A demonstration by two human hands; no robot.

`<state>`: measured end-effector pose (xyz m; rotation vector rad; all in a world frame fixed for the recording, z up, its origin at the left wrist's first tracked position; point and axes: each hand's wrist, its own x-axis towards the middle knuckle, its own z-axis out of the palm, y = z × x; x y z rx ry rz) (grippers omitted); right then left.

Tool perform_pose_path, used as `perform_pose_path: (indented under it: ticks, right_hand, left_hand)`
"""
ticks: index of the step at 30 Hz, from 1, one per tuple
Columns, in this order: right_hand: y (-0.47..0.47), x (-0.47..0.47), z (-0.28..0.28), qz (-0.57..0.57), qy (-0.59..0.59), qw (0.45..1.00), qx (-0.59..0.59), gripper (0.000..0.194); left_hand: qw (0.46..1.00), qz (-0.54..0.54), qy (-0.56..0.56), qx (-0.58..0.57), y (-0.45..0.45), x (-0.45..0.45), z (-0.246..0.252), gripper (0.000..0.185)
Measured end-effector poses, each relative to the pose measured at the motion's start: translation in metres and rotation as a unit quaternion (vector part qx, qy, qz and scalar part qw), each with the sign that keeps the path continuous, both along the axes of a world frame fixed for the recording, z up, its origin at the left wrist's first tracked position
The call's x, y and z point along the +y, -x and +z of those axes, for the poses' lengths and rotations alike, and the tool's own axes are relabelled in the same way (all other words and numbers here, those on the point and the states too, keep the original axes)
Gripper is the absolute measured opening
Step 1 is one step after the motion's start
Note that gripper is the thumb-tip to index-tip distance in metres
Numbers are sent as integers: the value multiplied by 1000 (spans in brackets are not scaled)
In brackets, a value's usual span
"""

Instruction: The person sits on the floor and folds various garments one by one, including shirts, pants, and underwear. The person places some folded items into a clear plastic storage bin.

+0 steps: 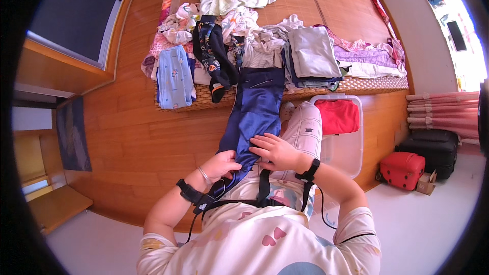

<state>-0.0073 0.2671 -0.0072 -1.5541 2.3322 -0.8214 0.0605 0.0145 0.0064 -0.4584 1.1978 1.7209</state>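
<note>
A pair of navy satin trousers [258,109] stretches from the bed's edge down over my lap, its waistband end lying on the bed. My left hand [223,165] pinches the lower left part of the cloth between thumb and fingers. On the right edge of the trousers rests my right hand [275,152], flat with its fingers spread. Beyond the waistband lies a heap of pale, rumpled clothes [263,42]. A folded stack topped by a light grey garment [315,51] sits to its right. Light blue printed trousers [175,76] and dark patterned clothing [210,49] hang over the edge at left.
The bed has a woven wicker edge [366,84]. A clear plastic bin [355,156] holding a folded red garment [338,116] stands right of my leg. Farther right are a red case [403,170], a black suitcase [429,151] and a small cardboard box [426,183].
</note>
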Motion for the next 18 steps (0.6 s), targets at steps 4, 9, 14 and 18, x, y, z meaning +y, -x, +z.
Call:
perform_pose_path:
  ticks: [4, 9, 14, 18]
  right_hand:
    - [-8, -16, -8, -25, -34, 998, 43, 61]
    - [-12, -22, -20, -35, -11, 999, 34, 67]
    - [-10, -11, -17, -31, -6, 999, -8, 61]
    - [-8, -9, -12, -44, 12, 996, -73, 61]
  left_hand:
    - [1000, 2, -7, 7, 1, 2, 5, 24]
    - [990, -3, 105, 92, 2, -13, 7, 28]
    - [649, -276, 493, 510, 6, -54, -1, 53]
    - [519, -351, 439, 644, 9, -62, -36, 76]
